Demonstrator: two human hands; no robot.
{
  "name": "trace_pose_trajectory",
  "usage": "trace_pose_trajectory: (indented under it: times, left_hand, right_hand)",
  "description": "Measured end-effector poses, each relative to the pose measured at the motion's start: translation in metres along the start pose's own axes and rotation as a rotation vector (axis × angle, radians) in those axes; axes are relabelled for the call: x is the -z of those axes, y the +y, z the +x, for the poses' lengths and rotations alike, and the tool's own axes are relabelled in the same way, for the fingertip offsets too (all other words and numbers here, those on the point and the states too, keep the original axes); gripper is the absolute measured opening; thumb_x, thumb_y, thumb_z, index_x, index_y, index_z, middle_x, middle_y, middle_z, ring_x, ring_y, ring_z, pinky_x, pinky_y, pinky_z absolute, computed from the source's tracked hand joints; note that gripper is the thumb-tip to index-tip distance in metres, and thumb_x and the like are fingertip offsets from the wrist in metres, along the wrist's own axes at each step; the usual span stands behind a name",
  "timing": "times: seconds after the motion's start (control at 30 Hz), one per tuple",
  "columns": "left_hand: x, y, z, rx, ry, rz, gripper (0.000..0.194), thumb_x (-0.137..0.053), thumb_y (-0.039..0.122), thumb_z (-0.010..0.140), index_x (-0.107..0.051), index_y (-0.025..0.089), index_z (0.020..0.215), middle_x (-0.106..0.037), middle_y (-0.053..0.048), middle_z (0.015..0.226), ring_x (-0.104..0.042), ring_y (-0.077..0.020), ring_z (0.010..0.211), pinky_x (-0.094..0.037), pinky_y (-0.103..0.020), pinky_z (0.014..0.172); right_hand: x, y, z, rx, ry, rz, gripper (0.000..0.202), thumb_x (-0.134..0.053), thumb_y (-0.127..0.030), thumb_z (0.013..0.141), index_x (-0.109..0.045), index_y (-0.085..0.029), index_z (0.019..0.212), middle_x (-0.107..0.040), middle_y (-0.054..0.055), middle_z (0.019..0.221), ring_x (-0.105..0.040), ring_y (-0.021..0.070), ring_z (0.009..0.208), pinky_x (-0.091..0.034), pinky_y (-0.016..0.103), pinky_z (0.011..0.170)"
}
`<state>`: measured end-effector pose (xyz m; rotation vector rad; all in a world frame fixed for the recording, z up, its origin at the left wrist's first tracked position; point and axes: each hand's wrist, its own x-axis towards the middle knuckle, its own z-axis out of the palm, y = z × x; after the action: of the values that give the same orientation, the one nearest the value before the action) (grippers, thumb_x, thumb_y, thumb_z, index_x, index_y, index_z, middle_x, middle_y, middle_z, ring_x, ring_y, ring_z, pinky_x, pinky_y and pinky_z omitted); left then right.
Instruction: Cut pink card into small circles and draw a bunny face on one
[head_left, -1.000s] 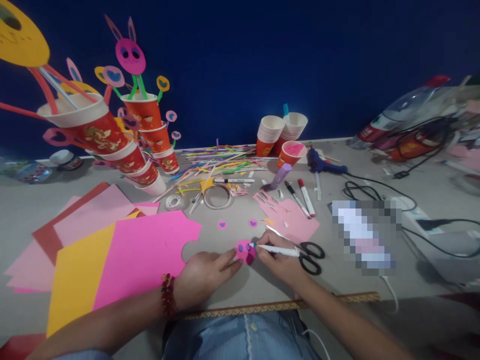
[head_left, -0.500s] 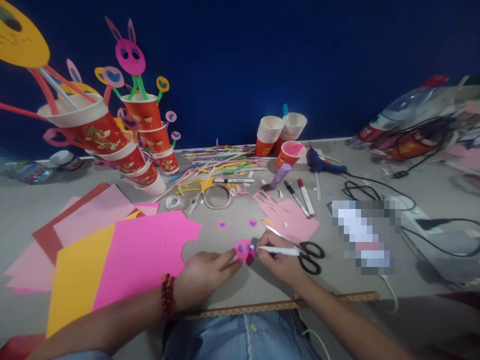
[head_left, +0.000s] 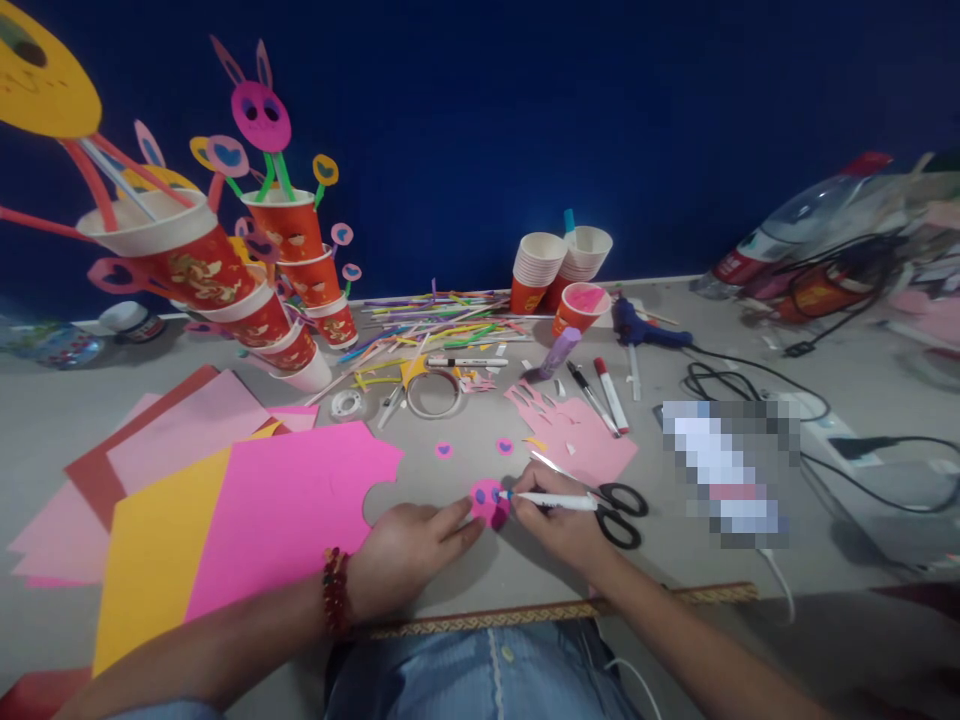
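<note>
A small magenta paper disc (head_left: 490, 512) with two blue eye spots lies on the table before me. My left hand (head_left: 409, 555) rests palm down, fingers stretched out, their tips pressing the disc's left edge. A white marker (head_left: 559, 501) is pinched in my right hand (head_left: 559, 525), its blue tip touching the right eye spot. Black-handled scissors (head_left: 624, 512) lie just beyond that hand, partly covered by it. Two little pink rounds with blue hearts, a left one (head_left: 444, 451) and a right one (head_left: 505, 447), sit farther back.
Magenta sheet (head_left: 292, 500) and yellow sheet (head_left: 154, 555) lie to the left. Behind them rise decorated paper-cup figures (head_left: 289, 265). Colourful sticks (head_left: 442, 325), a tape ring (head_left: 433, 394), cut pink paper (head_left: 592, 435) and a blue glue gun (head_left: 649, 325) with cable spread across the back and right.
Almost nothing differs. Both hands keep their places, and the marker tip stays on the right eye spot.
</note>
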<state>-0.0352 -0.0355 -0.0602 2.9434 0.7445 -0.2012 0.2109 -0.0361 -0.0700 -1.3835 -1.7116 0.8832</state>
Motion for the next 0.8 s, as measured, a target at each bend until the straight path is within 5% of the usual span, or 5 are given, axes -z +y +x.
trace_pose_trajectory:
  times: [0.8]
  left_hand:
    - [0.0004,0.0006,0.0014,-0.002,0.013,0.034,0.057,-0.051,0.008,0.086,-0.042,0.021,0.141,-0.048,-0.011,0.147,-0.066,-0.0174,0.078,-0.05,-0.031,0.057]
  right_hand:
    - [0.0005,-0.0008,-0.0001,0.001,0.017,0.027,0.015,-0.056,-0.018,0.08,-0.051,-0.022,0.066,-0.049,-0.004,0.057,-0.043,0.0128,0.053,-0.035,0.024,0.05]
